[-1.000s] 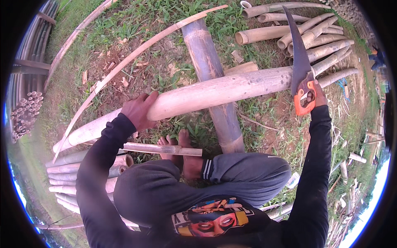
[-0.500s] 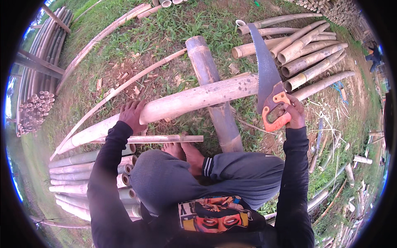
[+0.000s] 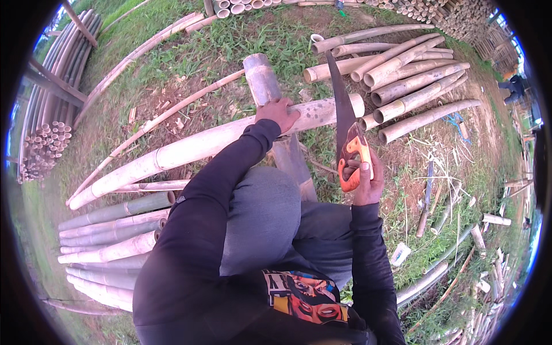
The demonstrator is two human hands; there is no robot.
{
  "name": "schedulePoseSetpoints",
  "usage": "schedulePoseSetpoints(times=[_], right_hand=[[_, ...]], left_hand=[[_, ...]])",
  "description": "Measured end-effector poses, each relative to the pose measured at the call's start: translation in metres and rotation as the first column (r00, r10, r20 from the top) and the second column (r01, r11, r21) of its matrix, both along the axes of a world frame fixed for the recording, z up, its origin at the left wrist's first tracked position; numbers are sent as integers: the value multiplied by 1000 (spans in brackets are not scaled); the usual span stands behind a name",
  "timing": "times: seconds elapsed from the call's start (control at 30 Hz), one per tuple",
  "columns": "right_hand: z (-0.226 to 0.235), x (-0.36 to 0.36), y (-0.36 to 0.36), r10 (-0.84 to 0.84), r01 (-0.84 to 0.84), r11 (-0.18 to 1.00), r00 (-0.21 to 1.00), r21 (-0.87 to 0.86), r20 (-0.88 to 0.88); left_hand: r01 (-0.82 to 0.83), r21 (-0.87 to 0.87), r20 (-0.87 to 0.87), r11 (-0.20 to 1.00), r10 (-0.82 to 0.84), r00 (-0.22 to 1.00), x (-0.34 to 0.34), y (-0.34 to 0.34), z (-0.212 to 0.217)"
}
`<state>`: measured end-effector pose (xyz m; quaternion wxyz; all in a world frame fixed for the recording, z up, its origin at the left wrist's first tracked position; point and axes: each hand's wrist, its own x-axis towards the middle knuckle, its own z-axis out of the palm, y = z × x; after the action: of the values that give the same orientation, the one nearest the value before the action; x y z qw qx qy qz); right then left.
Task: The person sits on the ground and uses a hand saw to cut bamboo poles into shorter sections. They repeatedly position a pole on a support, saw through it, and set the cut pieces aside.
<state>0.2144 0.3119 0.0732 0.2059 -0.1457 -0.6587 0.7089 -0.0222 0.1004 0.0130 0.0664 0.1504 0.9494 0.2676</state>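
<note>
A long, pale bamboo pole [image 3: 201, 145] lies slanting across a thicker bamboo log [image 3: 261, 77] on the grass. My left hand [image 3: 278, 115] grips the pole from above, right where it crosses the log. In my right hand [image 3: 369, 178] is a handsaw [image 3: 345, 109], held by its orange handle. Its blade stands upright in the picture close to the pole's right end, with the toothed edge facing left. Whether the blade touches the pole I cannot tell. Dark spots mark the pole between my left hand and the blade.
Cut bamboo lengths [image 3: 422, 95] lie at the upper right, and more bamboo poles [image 3: 115, 223] lie at the lower left. A thin curved pole [image 3: 155, 122] runs behind the work. A long-bladed tool [image 3: 428, 187] lies on the right. Another person [image 3: 512, 87] stands far right.
My left hand has moved right along the pole to the crossing with the log. The saw has shifted left and turned more edge-on, uncovering the pole's end. My knees have shifted too.
</note>
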Motion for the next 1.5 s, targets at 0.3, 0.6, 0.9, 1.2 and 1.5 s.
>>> schedulePoseSetpoints(times=[0.3,0.6,0.9,1.2,1.5], right_hand=[[9,7,-23,7,-1,997,998,82,-66],[11,40,-57,-14,26,870,1000,492,-28],[10,42,-57,5,6,829,1000,559,-18],[32,73,-54,24,-64,889,995,453,94],[-18,-28,-58,-7,-3,963,999,269,35]], left_hand=[[-59,-9,104,998,59,993,-5,7,4],[-72,-48,192,996,80,978,-8,8,12],[-63,-69,222,996,77,972,-10,9,17],[-53,-75,89,996,60,994,-8,9,6],[-49,-99,124,994,61,990,-6,10,14]])
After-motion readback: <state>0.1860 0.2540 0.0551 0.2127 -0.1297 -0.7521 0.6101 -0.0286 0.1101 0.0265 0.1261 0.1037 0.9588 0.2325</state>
